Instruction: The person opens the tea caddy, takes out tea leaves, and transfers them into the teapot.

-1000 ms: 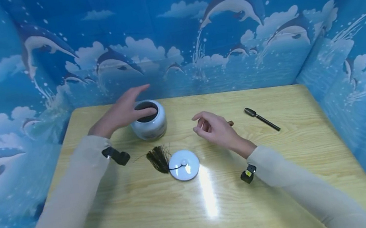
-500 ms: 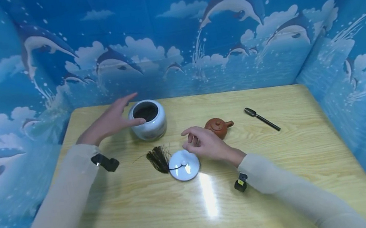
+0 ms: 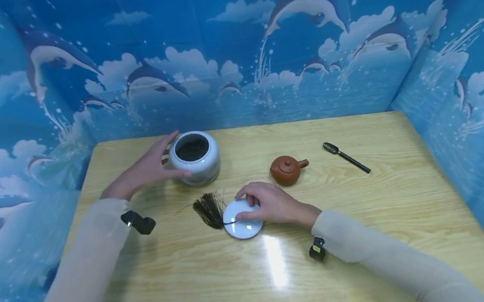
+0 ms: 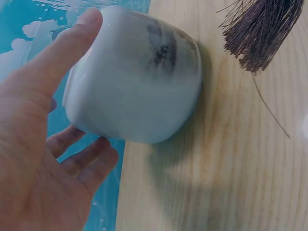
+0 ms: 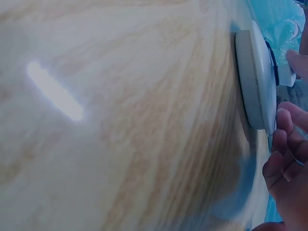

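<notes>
Round white ceramic jar (image 3: 195, 157) open, steadied by loosely spread left hand (image 3: 144, 170); right hand (image 3: 267, 204) fingers curl onto flat white tasselled lid (image 3: 240, 220) on bench, not yet lifted.

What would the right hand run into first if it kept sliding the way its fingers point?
The right hand rests on the white lid, fingers pointing left. Straight on, it would probably first meet the dark tassel beside the lid, though depth is uncertain.

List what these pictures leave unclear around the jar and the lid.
- Jar contents: head view shows only a dark mass.
- Lid: right hand covers its far side; the wrist view is blurred and edge-on.
- Left hand: the wrist view cuts off its palm.
- Spoon: too small for detail.
</notes>
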The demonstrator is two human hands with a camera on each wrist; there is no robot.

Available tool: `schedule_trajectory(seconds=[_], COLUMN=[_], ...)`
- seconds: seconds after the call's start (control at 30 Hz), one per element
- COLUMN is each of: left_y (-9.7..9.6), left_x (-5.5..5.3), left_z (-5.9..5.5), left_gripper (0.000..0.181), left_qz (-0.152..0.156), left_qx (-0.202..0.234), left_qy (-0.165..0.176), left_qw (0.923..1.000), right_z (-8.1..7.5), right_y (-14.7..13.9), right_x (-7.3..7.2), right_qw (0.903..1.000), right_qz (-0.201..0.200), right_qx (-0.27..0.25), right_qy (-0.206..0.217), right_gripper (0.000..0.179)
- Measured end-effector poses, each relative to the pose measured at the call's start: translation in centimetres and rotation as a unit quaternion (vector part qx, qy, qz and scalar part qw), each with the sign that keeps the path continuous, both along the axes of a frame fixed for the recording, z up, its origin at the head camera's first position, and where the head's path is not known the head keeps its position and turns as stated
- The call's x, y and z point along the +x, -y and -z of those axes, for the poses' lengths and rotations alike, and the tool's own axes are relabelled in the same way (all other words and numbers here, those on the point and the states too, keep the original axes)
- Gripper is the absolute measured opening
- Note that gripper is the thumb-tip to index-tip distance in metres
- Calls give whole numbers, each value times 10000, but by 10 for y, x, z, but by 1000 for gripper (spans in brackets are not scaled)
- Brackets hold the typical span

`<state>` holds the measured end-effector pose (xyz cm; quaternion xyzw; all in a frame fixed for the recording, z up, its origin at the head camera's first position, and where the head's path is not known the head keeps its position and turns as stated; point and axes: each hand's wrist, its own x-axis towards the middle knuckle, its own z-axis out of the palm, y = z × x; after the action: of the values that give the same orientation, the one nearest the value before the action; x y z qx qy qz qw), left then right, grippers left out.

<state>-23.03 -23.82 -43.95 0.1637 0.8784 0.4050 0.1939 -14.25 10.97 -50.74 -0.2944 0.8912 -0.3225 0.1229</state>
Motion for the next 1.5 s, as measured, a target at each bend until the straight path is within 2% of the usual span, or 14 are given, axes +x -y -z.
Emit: schedule_trajectory(seconds=[0.2, 0.47, 0.63, 0.77, 0.87, 0.97, 1.07, 1.2, 1.3, 1.37, 1.5], left_y=[-1, -1, -1, -2, -2, -1, 0, 0, 1, 0, -2], left_x=[1, 0, 0, 0, 0, 0, 0, -1, -1, 0, 2], left_z=[4, 10, 12, 12, 13, 14, 15, 15, 15, 14, 14], left_gripper=[129, 130, 127, 123, 122, 122, 120, 117, 117, 116, 115], left_qz=[-124, -239, -208, -187, -224, -229, -201, -149, -187, -202, -217], left_qx=[-84, -124, -76, -63, -86, -70, -2, 93, 85, 67, 41], left_qy=[-24, -2, -57, -159, -155, -123, -134, -121, -47, -31, -94], left_qw=[9999, 9996, 9997, 9997, 9996, 9996, 9997, 9998, 9998, 9998, 9997], right_z=[-1, -4, -9, -19, -30, -41, -51, -61, -68, -72, -80], right_y=[0, 1, 0, -3, -5, -6, -7, -7, -7, -7, -5], right_x=[1, 3, 2, -3, -6, -9, -12, -18, -24, -28, -38], right_qw=[9997, 9986, 9978, 9965, 9939, 9860, 9705, 9427, 9294, 9313, 9556], right_qz=[-203, -478, -642, -791, -920, -1039, -1163, -1283, -1240, -1104, -688], right_qx=[1, -18, 123, 245, 439, 808, 1130, 1325, 1275, 1136, 605], right_qy=[128, 235, 118, -64, -410, -1027, -1782, -2781, -3233, -3280, -2800], right_gripper=[46, 19, 12, 8, 8, 9, 10, 9, 10, 11, 12])
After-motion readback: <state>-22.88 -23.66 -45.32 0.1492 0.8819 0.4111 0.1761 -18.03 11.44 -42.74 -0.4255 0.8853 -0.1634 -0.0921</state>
